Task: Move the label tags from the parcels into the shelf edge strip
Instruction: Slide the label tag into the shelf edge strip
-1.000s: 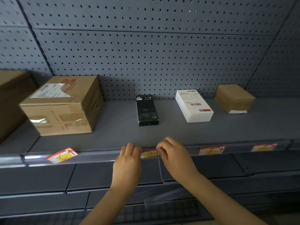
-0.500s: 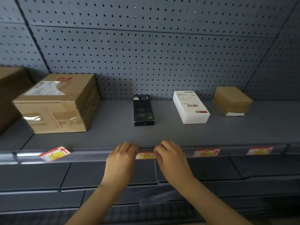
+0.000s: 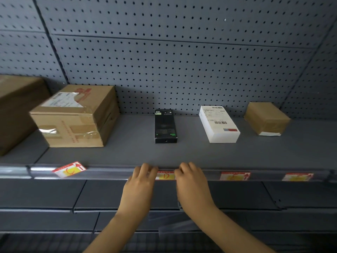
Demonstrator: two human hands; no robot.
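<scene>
Five parcels [image 3: 18,110] [image 3: 76,115] [image 3: 165,126] [image 3: 218,124] [image 3: 266,117], four label tags [image 3: 69,169] [image 3: 165,175] [image 3: 234,176] [image 3: 297,177], one shelf edge strip [image 3: 109,173]

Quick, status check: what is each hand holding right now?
Left hand: fingers curled on the left end of the label tag, at the edge strip.
Right hand: fingers curled on the same tag's right end.

Both forearms bare, angled in from the bottom edge. Left hand [image 3: 141,183] and right hand [image 3: 192,185] side by side, backs up, near each other but apart. Fingers [image 3: 145,168] on both curled, tips pinching opposite ends of the tag [image 3: 165,175].
</scene>
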